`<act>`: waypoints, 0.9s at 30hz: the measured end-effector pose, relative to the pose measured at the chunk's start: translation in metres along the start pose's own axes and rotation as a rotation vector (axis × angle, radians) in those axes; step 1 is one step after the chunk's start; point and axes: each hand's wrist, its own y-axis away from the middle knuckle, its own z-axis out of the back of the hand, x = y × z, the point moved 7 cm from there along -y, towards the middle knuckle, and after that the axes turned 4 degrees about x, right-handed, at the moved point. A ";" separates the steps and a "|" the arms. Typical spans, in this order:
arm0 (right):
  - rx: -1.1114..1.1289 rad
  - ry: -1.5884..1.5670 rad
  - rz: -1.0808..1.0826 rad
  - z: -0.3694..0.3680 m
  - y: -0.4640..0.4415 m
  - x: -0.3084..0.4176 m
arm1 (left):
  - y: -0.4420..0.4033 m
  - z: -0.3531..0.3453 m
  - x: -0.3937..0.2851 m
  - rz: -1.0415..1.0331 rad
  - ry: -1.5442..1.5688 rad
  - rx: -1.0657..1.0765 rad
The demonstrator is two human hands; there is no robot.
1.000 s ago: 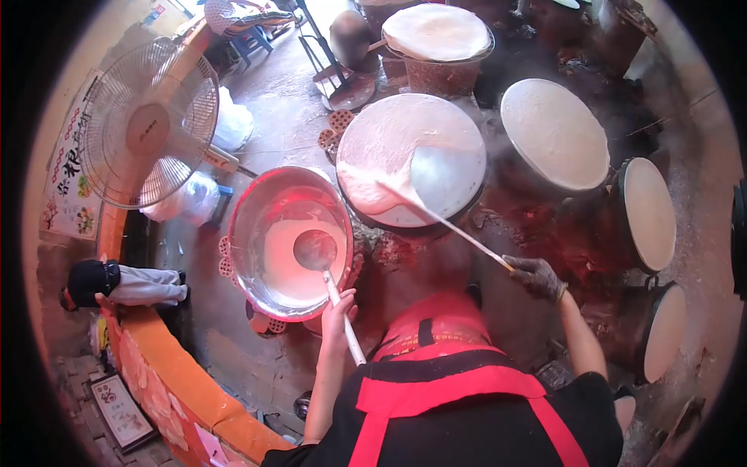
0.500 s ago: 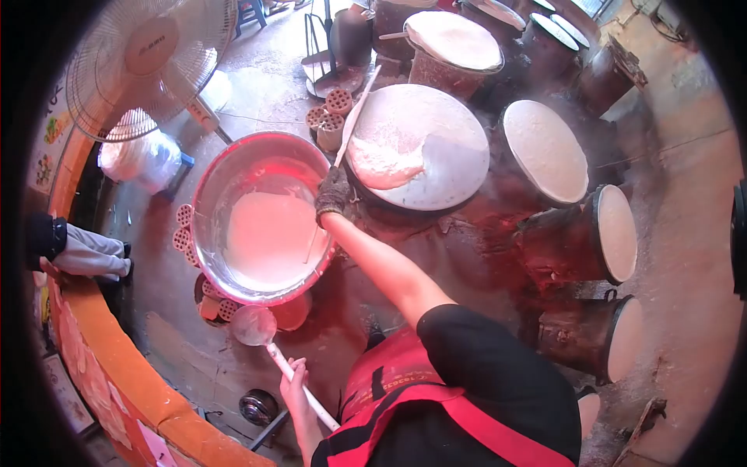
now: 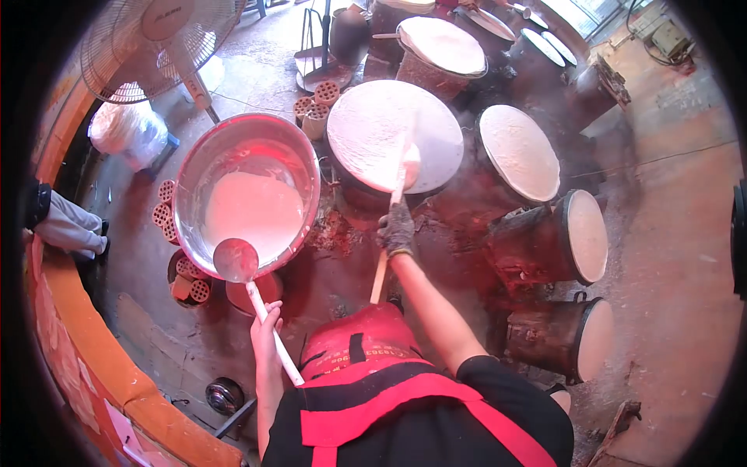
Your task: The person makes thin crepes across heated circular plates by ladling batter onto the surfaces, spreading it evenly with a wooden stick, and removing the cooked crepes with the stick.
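My left hand (image 3: 267, 325) is closed round the white handle of a ladle (image 3: 236, 260), whose round bowl hangs over the near rim of a large metal basin (image 3: 187, 187). Pale batter (image 3: 253, 210) lies in the bottom of that basin. In a dark knitted glove, my right hand (image 3: 397, 228) grips a wooden spreader (image 3: 403, 167), with a clump of batter at its blade. The blade rests over a round griddle (image 3: 443, 156); a thin white layer covers its left part, while the right part shows bare grey metal.
More round griddles with white sheets (image 3: 520, 152) stand on drum stoves to the right and behind. Honeycomb briquettes (image 3: 315, 109) sit between basin and griddle. A standing fan (image 3: 167, 47) is at upper left, an orange-edged counter (image 3: 101, 342) at left, with a person's legs (image 3: 74, 226) beyond.
My right hand has swung right and nearer, sweeping the spreader across the griddle; the white layer there is wider. The ladle has moved up to the basin's rim. The whole view has shifted.
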 end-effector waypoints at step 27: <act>0.458 0.371 -0.296 0.080 -0.018 0.033 | -0.006 -0.120 -0.007 -0.025 -0.026 0.046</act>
